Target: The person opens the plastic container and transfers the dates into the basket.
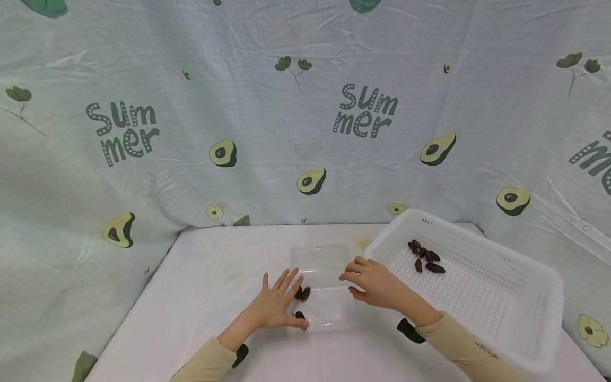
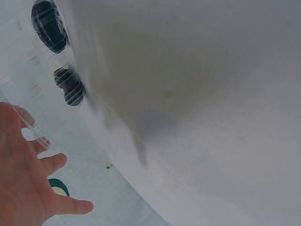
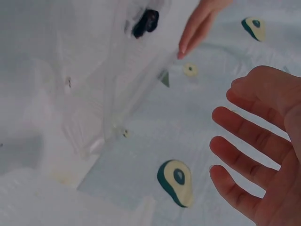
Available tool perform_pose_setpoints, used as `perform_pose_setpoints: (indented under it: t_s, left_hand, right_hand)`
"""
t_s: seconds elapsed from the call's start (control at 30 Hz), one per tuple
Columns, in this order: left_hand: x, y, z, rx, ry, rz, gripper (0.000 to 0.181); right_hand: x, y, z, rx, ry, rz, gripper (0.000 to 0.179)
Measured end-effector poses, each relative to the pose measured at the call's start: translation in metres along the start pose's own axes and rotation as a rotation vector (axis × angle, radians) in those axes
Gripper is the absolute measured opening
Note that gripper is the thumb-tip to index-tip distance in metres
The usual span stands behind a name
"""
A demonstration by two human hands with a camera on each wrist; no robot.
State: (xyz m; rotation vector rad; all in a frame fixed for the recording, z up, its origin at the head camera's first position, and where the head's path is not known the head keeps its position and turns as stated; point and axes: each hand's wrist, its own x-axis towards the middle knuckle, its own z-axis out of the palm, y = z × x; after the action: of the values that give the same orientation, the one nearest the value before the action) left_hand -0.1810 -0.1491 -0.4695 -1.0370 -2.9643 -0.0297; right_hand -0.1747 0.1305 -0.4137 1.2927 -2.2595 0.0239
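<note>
A clear plastic clamshell box (image 1: 334, 307) lies on the white table, its lid (image 1: 320, 258) folded open toward the back. A few dark brown dates (image 1: 306, 293) are in its left part. My left hand (image 1: 272, 309) spreads its fingers along the box's left side, the thumb at the front near one date (image 1: 300, 315). In the left wrist view, fingertips touch the clear rim, with dark dates (image 2: 69, 87) behind the plastic. My right hand (image 1: 374, 285) is at the box's right edge, fingers loosely bent. The right wrist view shows nothing held in that hand (image 3: 268, 150).
At the right stands a white perforated plastic basket (image 1: 487, 245), with several dates (image 1: 435, 268) in its far left part. My right forearm crosses its near left edge. A pale curtain (image 1: 267, 122) printed with avocados hangs behind the table (image 1: 215, 276).
</note>
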Motion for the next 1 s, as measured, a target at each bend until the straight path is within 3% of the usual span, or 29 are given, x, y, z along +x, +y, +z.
perform_pose_setpoints:
  t_s: [0.37,0.57,1.0]
  left_hand:
    - [0.0,0.0,-0.002,0.003,0.034,-0.003,0.106]
    - [0.0,-0.001,0.0,0.011,0.038,-0.007,0.107]
    - [0.0,-0.004,0.003,-0.032,0.048,0.004,0.106]
  right_hand:
    - [0.022,-0.02,0.043,-0.092,-0.275,-0.003,0.033]
    - [0.03,-0.025,0.064,-0.166,-0.32,-0.052,0.04]
    - [0.034,-0.031,0.091,-0.162,-0.383,-0.069,0.05]
